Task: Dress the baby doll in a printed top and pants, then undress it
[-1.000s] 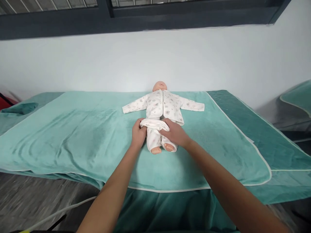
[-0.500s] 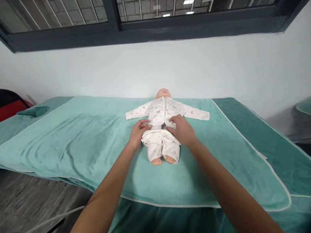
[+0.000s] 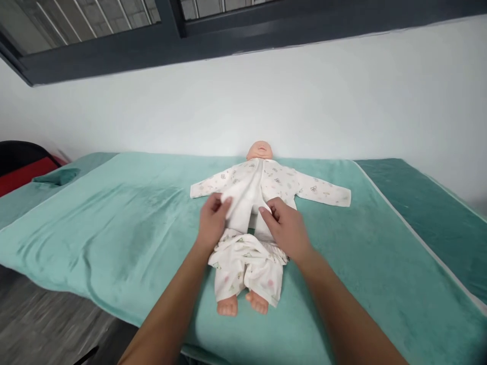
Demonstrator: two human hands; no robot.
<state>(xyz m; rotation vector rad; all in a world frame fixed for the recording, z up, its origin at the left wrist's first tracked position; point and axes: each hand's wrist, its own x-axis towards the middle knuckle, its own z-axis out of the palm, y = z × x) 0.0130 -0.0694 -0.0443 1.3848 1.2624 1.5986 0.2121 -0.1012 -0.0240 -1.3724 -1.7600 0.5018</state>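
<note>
A baby doll (image 3: pixel 260 150) lies on its back on a teal towel (image 3: pixel 114 223), head toward the wall. It wears a white printed shirt (image 3: pixel 266 185) with sleeves spread out and white printed trousers (image 3: pixel 247 268), bare feet showing. My left hand (image 3: pixel 212 223) pinches the lower left hem of the shirt. On the other side, my right hand (image 3: pixel 286 228) grips the lower right hem. Both hands sit at the doll's waist, just above the trouser waistband.
The towel covers a darker teal table (image 3: pixel 426 203) set against a white wall under a dark window frame. A small folded teal cloth (image 3: pixel 57 176) lies at the far left, by a red and black object (image 3: pixel 23 170). Grey floor shows at lower left.
My hands left the trouser waistband, moved up the doll's body and took hold of the shirt's lower hem. The view has come closer to the doll.
</note>
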